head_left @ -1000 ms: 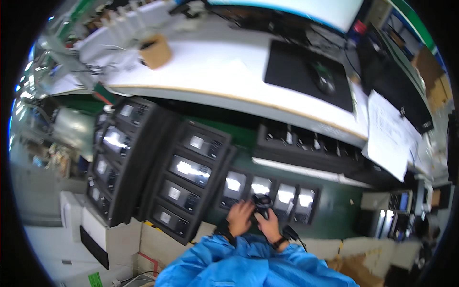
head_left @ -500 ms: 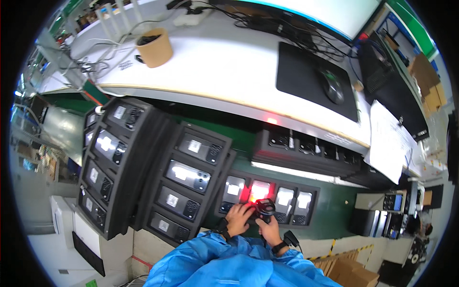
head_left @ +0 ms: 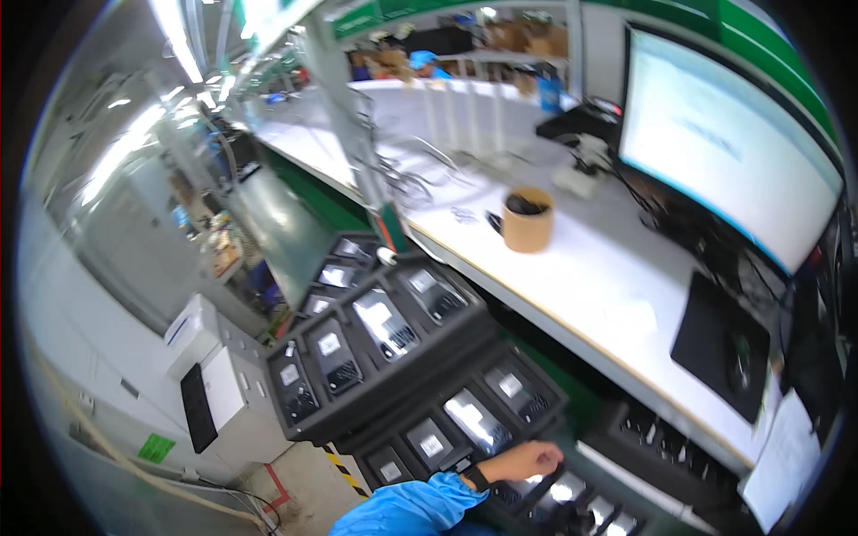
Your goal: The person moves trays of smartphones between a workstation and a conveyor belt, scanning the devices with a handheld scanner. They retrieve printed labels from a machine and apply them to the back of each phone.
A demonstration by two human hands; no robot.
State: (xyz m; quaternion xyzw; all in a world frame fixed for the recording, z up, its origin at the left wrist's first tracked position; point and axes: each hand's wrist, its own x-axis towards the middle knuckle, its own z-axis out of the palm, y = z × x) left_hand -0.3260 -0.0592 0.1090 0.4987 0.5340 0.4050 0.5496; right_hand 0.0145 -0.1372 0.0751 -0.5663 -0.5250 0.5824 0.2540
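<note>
My left hand [head_left: 523, 461], with a black wristband [head_left: 476, 479] and a blue sleeve [head_left: 407, 506], is held over the near tray of phones. Its fingers are curled in; whether anything lies inside them is hidden. Beneath it a dark tray [head_left: 514, 514] holds several phones lying back up, one of them a bright phone [head_left: 565, 488]. At the lower edge a dark blurred object [head_left: 579, 518] sits over that tray; it may be the scanner. My right hand does not show. Left of my hand, another black foam tray [head_left: 458, 457] holds phones with white labels, among them a silver phone [head_left: 476, 420].
A higher stack of phone trays [head_left: 393, 380] stands at the left, with more trays behind. Along the right runs a white bench [head_left: 590, 277] with a tan cup [head_left: 527, 223], monitor [head_left: 728, 147] and mouse [head_left: 740, 362]. More trays [head_left: 652, 438] stand below its edge. A white cabinet [head_left: 237, 393] is at left.
The view has swung left and up, showing more of the bench and room. My left hand has come away from the scanner and phone. My right hand has left the view; the red light is gone.
</note>
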